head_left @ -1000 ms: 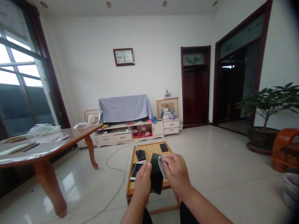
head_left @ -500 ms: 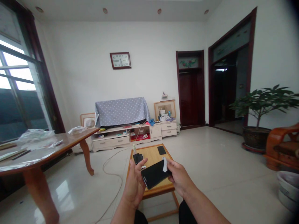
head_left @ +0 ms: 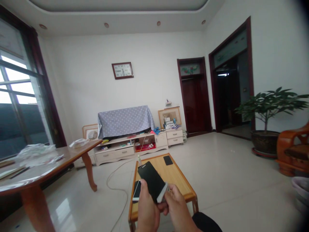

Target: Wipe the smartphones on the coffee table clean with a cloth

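Room: big and bright, with white walls and shiny pale floor tiles.
Far wall: square clock (head_left: 122,70) up high, low cream TV cabinet (head_left: 125,149) under a gray dotted cloth (head_left: 124,121), dark red door (head_left: 194,96) off to the right.
Left side: tall window (head_left: 16,90), big desk (head_left: 48,155) with a crumpled plastic bag (head_left: 36,154) on top.
Right side: green plant (head_left: 265,109) in a dark pot, orange wooden chair (head_left: 287,151).
Floor: thin white cable (head_left: 113,180) in loose curves, just left of the low wooden desk (head_left: 178,180).
On the low desk: white phone (head_left: 137,190) at the near left, partly behind the hands; small black phone (head_left: 168,160) at the far right; little bottle (head_left: 139,159) by the far left corner.
Held thing: big black phone (head_left: 151,180), tilted up in the air above the low desk.
Left grip: left hand (head_left: 147,206) closed around the low end of the big black phone.
Right grip: right hand (head_left: 175,204) in a narrow pinch on a white wipe (head_left: 162,194) at the phone's near edge.
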`<move>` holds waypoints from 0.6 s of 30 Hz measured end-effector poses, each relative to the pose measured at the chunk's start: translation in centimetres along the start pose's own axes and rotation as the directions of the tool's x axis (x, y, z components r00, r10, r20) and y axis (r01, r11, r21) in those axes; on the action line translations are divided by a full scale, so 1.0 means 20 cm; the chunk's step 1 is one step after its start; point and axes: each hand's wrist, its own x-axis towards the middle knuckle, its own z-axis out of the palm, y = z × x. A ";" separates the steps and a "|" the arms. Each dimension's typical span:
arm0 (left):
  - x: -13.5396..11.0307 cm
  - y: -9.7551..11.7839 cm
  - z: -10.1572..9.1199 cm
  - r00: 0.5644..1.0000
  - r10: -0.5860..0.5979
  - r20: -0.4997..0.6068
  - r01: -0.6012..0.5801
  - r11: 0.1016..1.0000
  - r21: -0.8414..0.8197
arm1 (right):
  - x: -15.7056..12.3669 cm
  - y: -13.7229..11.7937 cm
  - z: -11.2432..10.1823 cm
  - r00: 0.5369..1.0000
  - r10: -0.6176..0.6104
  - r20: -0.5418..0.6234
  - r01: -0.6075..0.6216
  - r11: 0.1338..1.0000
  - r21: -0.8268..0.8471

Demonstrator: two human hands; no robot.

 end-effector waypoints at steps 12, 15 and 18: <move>-0.04 0.12 -0.02 0.989 -0.060 0.133 0.101 0.938 -0.331 | -0.01 -0.15 -0.09 0.977 -0.101 0.189 0.133 0.977 -0.167; -0.06 0.12 0.00 0.986 -0.052 0.156 0.106 0.926 -0.363 | -0.01 -0.19 -0.08 0.977 -0.124 0.171 0.149 0.978 -0.147; -0.05 0.13 -0.01 0.988 -0.052 0.142 0.101 0.926 -0.363 | -0.03 -0.16 -0.10 0.973 -0.137 0.185 0.177 0.959 -0.220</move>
